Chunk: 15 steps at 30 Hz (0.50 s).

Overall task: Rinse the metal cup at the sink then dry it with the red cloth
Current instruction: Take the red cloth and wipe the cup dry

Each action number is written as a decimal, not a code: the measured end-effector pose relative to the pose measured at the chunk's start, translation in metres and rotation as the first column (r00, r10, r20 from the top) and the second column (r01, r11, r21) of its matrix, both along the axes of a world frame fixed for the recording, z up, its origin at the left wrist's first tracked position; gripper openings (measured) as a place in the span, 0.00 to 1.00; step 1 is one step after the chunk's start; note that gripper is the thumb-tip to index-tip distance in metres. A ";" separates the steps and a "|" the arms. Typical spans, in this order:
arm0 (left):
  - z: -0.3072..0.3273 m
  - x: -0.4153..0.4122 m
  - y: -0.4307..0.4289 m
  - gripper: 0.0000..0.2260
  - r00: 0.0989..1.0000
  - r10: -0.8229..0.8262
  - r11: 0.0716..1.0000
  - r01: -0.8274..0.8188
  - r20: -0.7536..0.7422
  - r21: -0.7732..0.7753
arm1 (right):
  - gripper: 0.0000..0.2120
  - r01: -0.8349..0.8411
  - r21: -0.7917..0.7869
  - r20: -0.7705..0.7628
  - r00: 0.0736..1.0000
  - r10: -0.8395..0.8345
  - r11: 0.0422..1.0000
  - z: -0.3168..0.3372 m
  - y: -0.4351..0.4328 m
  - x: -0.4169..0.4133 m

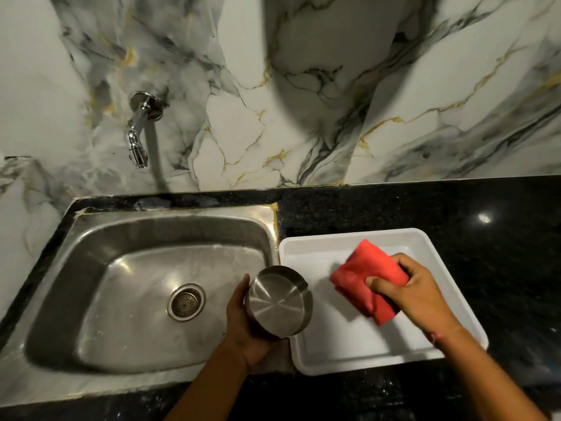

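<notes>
My left hand (243,326) grips the metal cup (279,302) over the right rim of the sink, tipped so its shiny flat bottom faces me. The folded red cloth (367,278) is held in my right hand (416,290) just above the white tray, a short gap to the right of the cup. Cup and cloth do not touch. The steel sink (145,299) lies to the left, with its drain (185,302) in the middle. No water runs from the chrome tap (138,138) on the wall.
A white rectangular tray (343,347) rests on the black granite counter (455,208) right of the sink. A marble-patterned wall (303,86) rises behind. The counter's front edge runs along the bottom of the view.
</notes>
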State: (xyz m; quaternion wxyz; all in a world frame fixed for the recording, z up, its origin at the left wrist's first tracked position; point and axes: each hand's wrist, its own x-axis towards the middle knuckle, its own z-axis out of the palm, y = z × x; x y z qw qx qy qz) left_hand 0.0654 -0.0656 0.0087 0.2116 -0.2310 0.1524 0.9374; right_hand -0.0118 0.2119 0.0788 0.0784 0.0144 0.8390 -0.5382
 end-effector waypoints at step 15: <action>0.008 0.012 -0.027 0.32 0.994 -0.103 0.948 0.106 0.026 -0.299 | 0.05 -0.235 0.632 -0.226 0.856 0.466 0.739 0.007 -0.196 0.069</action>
